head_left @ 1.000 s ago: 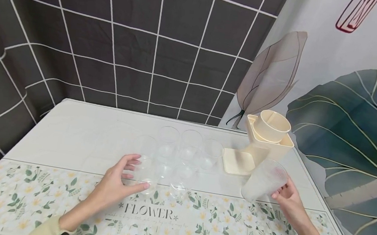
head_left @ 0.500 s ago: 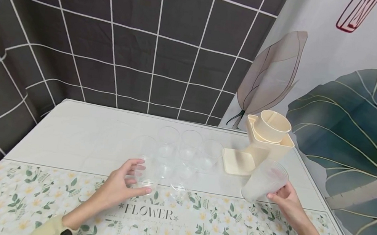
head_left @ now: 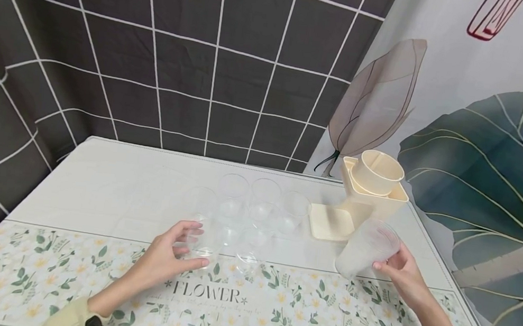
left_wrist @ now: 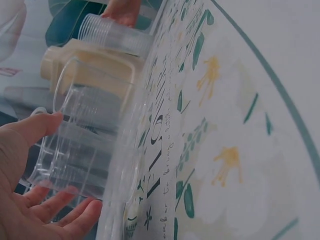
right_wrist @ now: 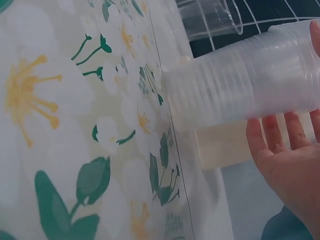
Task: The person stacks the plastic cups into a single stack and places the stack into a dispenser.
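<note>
Several clear plastic cups [head_left: 261, 212] stand upright in a close group on the table. My left hand [head_left: 168, 254] is curved round the front-left cup [head_left: 206, 237], thumb on the near side, fingers on the far side. The left wrist view shows the thumb at the upper part of that cup and the fingertips [left_wrist: 70, 191] along its other side. To the right, my right hand [head_left: 400, 270] holds a tall stack of nested clear plastic cups [head_left: 363, 248] from its right side. In the right wrist view the fingers lie against the stack [right_wrist: 240, 75] near its rims, its base close to the mat.
Behind the stack stands a cream plastic holder [head_left: 372, 206] with a round ring [head_left: 380, 173] on top and a flat base plate [head_left: 330, 224] towards the cups. A floral mat [head_left: 206, 322] covers the table's front. A dark grid curtain [head_left: 180, 69] hangs behind.
My left hand has shifted slightly right and closer round the front-left cup. My right hand keeps its hold on the stack, its thumb a little further round it. The cups stay put.
</note>
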Action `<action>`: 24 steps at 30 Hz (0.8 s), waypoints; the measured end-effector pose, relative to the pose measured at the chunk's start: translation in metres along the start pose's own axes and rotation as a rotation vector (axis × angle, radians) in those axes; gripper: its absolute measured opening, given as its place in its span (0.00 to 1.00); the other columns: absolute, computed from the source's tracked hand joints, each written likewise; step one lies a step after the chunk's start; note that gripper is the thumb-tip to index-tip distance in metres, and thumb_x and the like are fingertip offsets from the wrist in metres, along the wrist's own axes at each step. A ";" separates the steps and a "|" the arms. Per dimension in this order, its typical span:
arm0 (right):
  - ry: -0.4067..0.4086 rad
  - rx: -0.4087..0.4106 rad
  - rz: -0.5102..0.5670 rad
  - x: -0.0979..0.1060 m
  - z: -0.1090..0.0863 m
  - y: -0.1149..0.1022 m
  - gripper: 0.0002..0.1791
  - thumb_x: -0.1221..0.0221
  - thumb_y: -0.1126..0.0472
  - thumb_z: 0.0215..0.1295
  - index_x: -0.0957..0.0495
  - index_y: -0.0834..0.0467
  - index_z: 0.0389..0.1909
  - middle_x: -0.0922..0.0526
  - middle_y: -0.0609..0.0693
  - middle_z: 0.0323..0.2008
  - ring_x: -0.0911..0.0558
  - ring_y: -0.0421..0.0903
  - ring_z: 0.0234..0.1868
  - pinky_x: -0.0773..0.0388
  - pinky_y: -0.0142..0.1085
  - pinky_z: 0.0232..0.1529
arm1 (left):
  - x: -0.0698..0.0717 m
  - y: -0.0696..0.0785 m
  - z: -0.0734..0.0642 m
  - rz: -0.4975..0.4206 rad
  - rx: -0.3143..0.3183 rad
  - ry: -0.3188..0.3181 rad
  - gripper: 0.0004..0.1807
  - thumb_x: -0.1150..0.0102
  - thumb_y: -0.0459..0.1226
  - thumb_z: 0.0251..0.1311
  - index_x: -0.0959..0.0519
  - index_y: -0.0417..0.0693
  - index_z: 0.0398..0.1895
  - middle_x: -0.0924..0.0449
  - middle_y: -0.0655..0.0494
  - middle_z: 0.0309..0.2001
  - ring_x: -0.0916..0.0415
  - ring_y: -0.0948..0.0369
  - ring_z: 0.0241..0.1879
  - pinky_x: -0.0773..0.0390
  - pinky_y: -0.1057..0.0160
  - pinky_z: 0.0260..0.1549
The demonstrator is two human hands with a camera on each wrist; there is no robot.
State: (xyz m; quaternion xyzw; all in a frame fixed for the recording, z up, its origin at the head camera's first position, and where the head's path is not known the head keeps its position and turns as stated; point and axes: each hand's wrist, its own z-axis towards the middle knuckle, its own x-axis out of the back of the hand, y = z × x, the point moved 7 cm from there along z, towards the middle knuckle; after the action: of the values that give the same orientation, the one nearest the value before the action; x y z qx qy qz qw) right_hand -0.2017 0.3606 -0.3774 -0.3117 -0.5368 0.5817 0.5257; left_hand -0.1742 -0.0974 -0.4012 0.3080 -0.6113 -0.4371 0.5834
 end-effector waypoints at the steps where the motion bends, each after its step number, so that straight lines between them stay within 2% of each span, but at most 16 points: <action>1: -0.002 0.009 0.004 0.000 0.000 0.000 0.42 0.49 0.82 0.59 0.46 0.53 0.71 0.31 0.35 0.61 0.27 0.27 0.59 0.28 0.18 0.54 | 0.000 -0.001 0.000 0.003 0.001 0.000 0.40 0.26 0.44 0.45 0.32 0.46 0.63 0.24 0.47 0.59 0.26 0.47 0.58 0.20 0.57 0.52; 7: 0.003 0.029 0.010 0.001 0.002 -0.001 0.41 0.49 0.83 0.58 0.44 0.53 0.70 0.30 0.36 0.60 0.26 0.28 0.58 0.27 0.19 0.54 | -0.001 -0.001 0.000 0.006 0.007 0.001 0.40 0.26 0.44 0.46 0.33 0.46 0.63 0.24 0.47 0.58 0.25 0.47 0.57 0.19 0.57 0.51; 13: -0.006 0.032 0.011 0.001 0.001 -0.001 0.42 0.49 0.84 0.57 0.46 0.55 0.72 0.31 0.36 0.61 0.27 0.29 0.59 0.27 0.19 0.54 | 0.000 -0.002 0.000 0.007 0.026 0.009 0.39 0.26 0.44 0.46 0.32 0.47 0.62 0.24 0.48 0.59 0.26 0.47 0.58 0.19 0.57 0.52; 24: 0.024 0.001 -0.012 -0.001 0.003 0.000 0.45 0.45 0.83 0.55 0.46 0.53 0.72 0.31 0.35 0.60 0.27 0.28 0.57 0.28 0.18 0.54 | 0.000 -0.001 -0.001 0.004 0.034 0.019 0.39 0.26 0.44 0.45 0.32 0.47 0.62 0.25 0.48 0.59 0.25 0.47 0.57 0.19 0.58 0.51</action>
State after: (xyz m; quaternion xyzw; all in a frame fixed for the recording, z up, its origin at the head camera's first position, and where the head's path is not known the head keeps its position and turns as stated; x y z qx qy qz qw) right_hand -0.2044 0.3583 -0.3766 -0.3150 -0.5320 0.5750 0.5358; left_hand -0.1734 -0.0984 -0.4023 0.3206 -0.6137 -0.4225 0.5848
